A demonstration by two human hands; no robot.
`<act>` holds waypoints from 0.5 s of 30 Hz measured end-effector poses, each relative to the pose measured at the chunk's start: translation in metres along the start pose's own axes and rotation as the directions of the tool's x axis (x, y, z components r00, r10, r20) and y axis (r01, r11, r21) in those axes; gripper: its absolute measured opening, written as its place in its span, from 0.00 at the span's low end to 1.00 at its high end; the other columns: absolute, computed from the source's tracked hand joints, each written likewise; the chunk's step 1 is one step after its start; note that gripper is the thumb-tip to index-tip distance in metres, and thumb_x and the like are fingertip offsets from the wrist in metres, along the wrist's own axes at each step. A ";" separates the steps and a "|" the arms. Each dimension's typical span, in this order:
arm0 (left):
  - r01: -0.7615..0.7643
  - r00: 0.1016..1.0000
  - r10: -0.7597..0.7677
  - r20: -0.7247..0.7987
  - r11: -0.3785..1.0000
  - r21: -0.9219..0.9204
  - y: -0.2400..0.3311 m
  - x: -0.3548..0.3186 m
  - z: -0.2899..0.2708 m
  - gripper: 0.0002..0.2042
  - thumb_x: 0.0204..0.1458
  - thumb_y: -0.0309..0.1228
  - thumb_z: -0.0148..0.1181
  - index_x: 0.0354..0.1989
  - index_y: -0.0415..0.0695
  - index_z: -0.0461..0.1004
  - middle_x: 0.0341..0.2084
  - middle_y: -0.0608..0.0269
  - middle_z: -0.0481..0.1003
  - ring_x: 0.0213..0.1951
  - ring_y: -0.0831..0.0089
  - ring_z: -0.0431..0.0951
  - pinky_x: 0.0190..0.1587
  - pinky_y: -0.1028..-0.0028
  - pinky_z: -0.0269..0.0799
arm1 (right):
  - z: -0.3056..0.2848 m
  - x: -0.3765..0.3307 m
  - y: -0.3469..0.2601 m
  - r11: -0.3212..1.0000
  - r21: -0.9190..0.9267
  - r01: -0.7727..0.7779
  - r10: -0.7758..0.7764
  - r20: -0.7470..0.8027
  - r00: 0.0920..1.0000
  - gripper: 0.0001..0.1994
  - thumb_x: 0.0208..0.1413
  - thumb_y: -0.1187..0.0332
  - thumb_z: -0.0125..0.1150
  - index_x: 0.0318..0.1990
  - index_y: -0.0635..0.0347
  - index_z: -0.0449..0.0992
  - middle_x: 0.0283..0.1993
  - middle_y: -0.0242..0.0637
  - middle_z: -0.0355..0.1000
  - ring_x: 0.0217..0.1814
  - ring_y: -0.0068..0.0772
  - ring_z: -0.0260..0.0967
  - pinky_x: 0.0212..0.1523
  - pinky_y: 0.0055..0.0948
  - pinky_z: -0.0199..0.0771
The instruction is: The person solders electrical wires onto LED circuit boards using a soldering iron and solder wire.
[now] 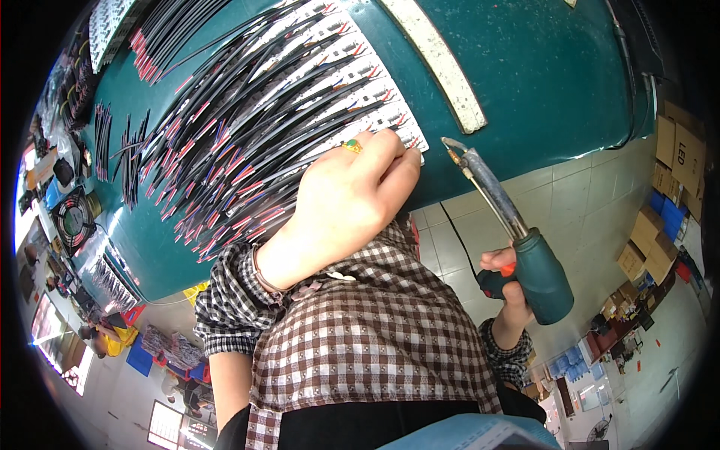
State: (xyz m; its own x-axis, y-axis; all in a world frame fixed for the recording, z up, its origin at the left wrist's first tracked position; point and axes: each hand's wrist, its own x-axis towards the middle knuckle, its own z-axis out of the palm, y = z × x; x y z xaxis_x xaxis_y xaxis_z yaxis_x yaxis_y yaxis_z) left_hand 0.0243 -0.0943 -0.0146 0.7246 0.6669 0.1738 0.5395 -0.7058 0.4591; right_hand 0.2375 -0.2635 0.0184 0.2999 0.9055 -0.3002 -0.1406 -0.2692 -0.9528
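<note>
My left hand (356, 191) lies with curled fingers over the near right corner of a white circuit board panel (401, 118). Its fingertips are pressed down and partly hidden, so what they pinch cannot be made out. Rows of black-sleeved wires (225, 127) with red, blue and white ends fan out leftward from the panel. In my right hand (514, 296) is a green pistol-grip soldering gun (544, 274), gripped by its handle beside a red trigger. The gun's metal tip points up and left, just right of the panel corner and apart from it.
A green table mat (540, 75) covers the worktop. A long pale strip (442, 67) lies beyond the panel. Loose black wires (131, 161) and another wire bundle (169, 37) sit at left. A small fan (73, 217) stands farther left. Cardboard boxes (679, 154) are stacked at right.
</note>
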 end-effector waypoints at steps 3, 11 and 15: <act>0.013 1.000 -0.013 0.009 1.000 0.000 0.001 0.000 0.000 0.17 0.35 0.19 0.60 0.39 0.42 0.78 0.29 0.65 0.72 0.27 0.70 0.74 0.25 0.74 0.71 | -0.005 0.000 0.004 0.989 -0.141 0.040 -0.031 0.064 0.997 0.33 0.58 0.50 0.61 0.52 0.79 0.66 0.38 0.47 0.74 0.39 0.37 0.76 0.36 0.28 0.80; 0.000 1.000 0.000 -0.001 1.000 0.007 0.001 -0.001 0.001 0.18 0.35 0.20 0.60 0.39 0.43 0.78 0.30 0.66 0.72 0.27 0.70 0.73 0.24 0.73 0.70 | -0.005 0.000 0.004 0.990 -0.135 0.046 -0.036 0.077 0.996 0.33 0.57 0.54 0.62 0.55 0.80 0.64 0.36 0.44 0.73 0.37 0.38 0.75 0.42 0.35 0.79; -0.001 1.000 0.001 0.000 1.000 -0.008 0.000 0.000 0.000 0.18 0.35 0.20 0.59 0.39 0.43 0.78 0.30 0.66 0.72 0.27 0.70 0.73 0.24 0.73 0.70 | -0.005 -0.003 0.007 0.991 -0.125 0.038 -0.028 0.081 0.996 0.31 0.57 0.56 0.63 0.55 0.80 0.64 0.36 0.43 0.73 0.37 0.37 0.74 0.41 0.36 0.79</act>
State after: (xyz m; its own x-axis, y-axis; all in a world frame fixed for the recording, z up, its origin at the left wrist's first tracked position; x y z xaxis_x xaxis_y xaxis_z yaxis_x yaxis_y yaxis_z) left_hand 0.0244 -0.0948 -0.0147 0.7253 0.6661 0.1739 0.5352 -0.7045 0.4661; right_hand 0.2401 -0.2693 0.0122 0.2264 0.9362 -0.2690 -0.0097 -0.2740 -0.9617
